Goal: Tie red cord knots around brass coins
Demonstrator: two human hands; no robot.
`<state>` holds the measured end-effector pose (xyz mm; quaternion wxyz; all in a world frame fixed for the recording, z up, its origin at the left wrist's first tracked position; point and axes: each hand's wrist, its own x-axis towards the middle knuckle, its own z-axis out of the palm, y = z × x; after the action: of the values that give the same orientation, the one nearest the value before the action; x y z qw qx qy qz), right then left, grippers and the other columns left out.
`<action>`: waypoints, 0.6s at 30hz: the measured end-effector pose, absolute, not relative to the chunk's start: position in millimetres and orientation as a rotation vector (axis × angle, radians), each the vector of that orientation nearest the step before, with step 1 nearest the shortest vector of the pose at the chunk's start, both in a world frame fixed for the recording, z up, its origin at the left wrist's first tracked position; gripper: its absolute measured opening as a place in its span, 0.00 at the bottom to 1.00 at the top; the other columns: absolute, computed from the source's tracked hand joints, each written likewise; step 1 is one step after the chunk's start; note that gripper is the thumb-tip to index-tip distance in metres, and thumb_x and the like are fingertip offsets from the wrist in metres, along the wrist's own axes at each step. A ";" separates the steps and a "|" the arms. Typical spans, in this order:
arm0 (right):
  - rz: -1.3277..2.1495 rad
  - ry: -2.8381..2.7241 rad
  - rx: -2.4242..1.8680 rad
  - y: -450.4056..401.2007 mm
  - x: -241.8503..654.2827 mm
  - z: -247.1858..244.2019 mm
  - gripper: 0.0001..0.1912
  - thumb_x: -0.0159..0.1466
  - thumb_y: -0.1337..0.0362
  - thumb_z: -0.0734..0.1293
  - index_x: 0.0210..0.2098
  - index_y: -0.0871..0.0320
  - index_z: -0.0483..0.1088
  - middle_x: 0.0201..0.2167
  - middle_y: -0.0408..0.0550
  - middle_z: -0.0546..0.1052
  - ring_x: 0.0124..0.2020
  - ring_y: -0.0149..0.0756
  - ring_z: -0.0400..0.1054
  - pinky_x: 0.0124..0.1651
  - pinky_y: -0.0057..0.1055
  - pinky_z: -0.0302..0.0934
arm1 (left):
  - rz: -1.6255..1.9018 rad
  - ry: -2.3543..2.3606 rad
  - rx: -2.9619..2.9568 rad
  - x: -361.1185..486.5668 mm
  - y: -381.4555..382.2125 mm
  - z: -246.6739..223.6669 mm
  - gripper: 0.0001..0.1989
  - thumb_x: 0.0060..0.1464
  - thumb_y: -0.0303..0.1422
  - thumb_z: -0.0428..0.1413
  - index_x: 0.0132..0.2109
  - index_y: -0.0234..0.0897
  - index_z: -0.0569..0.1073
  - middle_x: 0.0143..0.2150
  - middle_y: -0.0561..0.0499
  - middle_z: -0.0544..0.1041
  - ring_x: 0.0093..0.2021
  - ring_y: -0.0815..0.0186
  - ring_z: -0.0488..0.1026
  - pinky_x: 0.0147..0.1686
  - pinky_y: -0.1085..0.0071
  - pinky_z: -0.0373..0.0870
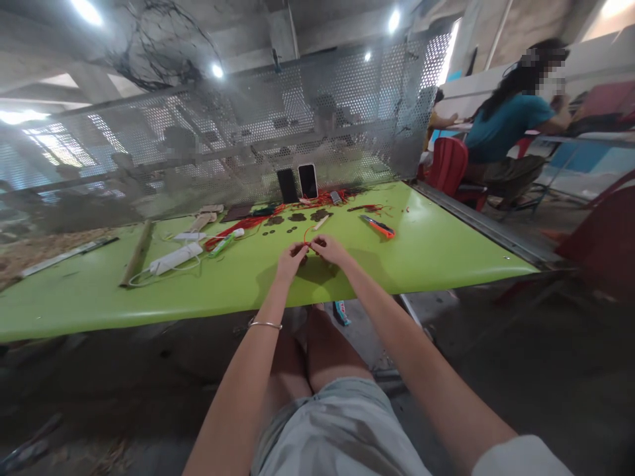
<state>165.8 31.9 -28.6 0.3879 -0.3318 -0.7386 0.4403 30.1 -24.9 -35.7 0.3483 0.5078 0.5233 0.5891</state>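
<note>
One cord (306,244): thin, red, curved; pinched by left hand (292,256), right hand (328,249).

A perforated metal partition (238,149) rises along the far side of a green counter (446,258), where a dark, flat slab (287,187) stands beside a white-rimmed phone (307,180). Toward the left end, a white power strip (176,258) and its cord lie near a brownish bar (137,254), a long pale strip (62,259) farther out. Across the aisle at right, a person in a teal shirt (501,132) sits at another table, a red plastic chair (450,165) at their back. Overhead, a dark tangle of wires (159,43) hangs near glowing ceiling lights (393,21).
</note>
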 end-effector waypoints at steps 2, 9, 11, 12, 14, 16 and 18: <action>1.114 -1.863 -0.887 30.6 168.3 -26.5 0.08 0.62 0.63 0.63 0.33 0.63 0.67 0.27 0.42 0.70 0.25 0.26 0.64 0.30 0.26 0.61 | 1.541 1.379 1.325 31.3 -25.0 -35.6 0.07 0.55 0.31 0.54 0.40 0.30 0.70 0.32 0.52 0.72 0.28 0.72 0.70 0.29 0.72 0.70; 1.201 -1.816 -0.904 27.1 170.3 -21.3 0.08 0.63 0.63 0.61 0.32 0.62 0.67 0.27 0.43 0.71 0.24 0.25 0.64 0.26 0.24 0.60 | 1.552 1.416 1.327 30.8 -24.0 -37.6 0.06 0.52 0.30 0.57 0.37 0.31 0.72 0.30 0.53 0.74 0.29 0.71 0.70 0.32 0.70 0.69; 1.237 -1.808 -0.879 26.9 168.8 -21.1 0.08 0.62 0.63 0.61 0.31 0.61 0.67 0.26 0.44 0.72 0.23 0.25 0.64 0.25 0.23 0.59 | 1.546 1.410 1.323 30.6 -23.9 -37.8 0.07 0.48 0.30 0.59 0.36 0.32 0.73 0.29 0.52 0.75 0.28 0.71 0.70 0.31 0.71 0.68; 1.250 -1.802 -0.868 26.6 168.2 -20.8 0.07 0.61 0.63 0.62 0.31 0.61 0.67 0.26 0.44 0.72 0.23 0.25 0.64 0.25 0.23 0.59 | 1.546 1.405 1.321 30.7 -24.2 -37.7 0.07 0.47 0.31 0.60 0.35 0.32 0.74 0.29 0.52 0.75 0.28 0.70 0.71 0.32 0.72 0.67; 1.270 -1.782 -0.855 25.3 168.0 -19.8 0.06 0.60 0.64 0.63 0.31 0.61 0.67 0.26 0.44 0.72 0.24 0.25 0.64 0.26 0.22 0.59 | 1.545 1.391 1.322 31.3 -25.8 -36.6 0.08 0.45 0.33 0.61 0.35 0.34 0.75 0.29 0.50 0.76 0.29 0.69 0.72 0.33 0.72 0.67; 1.301 -1.760 -0.861 23.2 169.2 -18.2 0.05 0.60 0.65 0.64 0.30 0.61 0.67 0.26 0.44 0.72 0.24 0.25 0.64 0.26 0.22 0.59 | 1.536 1.372 1.333 32.3 -28.6 -35.0 0.09 0.45 0.34 0.60 0.35 0.35 0.75 0.31 0.49 0.77 0.31 0.68 0.72 0.33 0.72 0.67; 1.351 -1.736 -0.879 20.9 171.9 -16.7 0.06 0.60 0.65 0.64 0.29 0.61 0.68 0.25 0.45 0.72 0.23 0.25 0.64 0.26 0.22 0.59 | 1.520 1.356 1.348 33.7 -31.8 -33.3 0.10 0.45 0.34 0.60 0.37 0.35 0.74 0.31 0.48 0.77 0.32 0.67 0.73 0.33 0.71 0.67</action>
<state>171.9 20.9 -16.7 0.3766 -0.3439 -0.6789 0.5282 33.7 -31.8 -33.3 0.3425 0.5185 0.5215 0.5847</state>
